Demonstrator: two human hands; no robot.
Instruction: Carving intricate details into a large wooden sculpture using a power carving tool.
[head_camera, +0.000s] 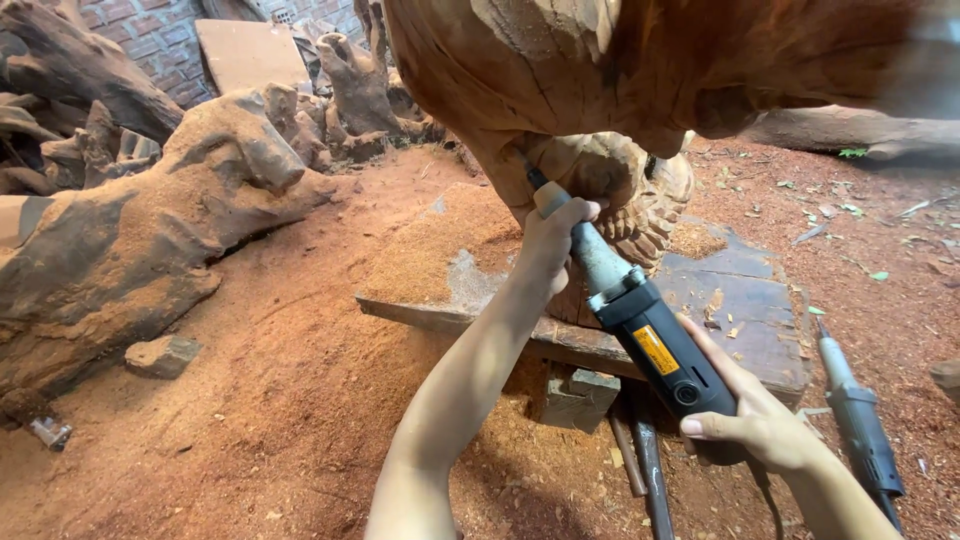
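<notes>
Black die grinder (655, 345) held two-handed: left hand (552, 240) wrapped round its silver neck, right hand (755, 415) clasping rear body; bit against wood carving (610, 180).

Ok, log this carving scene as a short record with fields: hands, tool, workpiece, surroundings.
left hand: wrapped around the front neck of the die grinder
right hand: holds the grinder's black rear body
tool tip: against the underside of the wood carving
support: carving stands on a dusty wooden platform
nearby: second grinder lying on the sawdust ground, tree stumps on the left
</notes>
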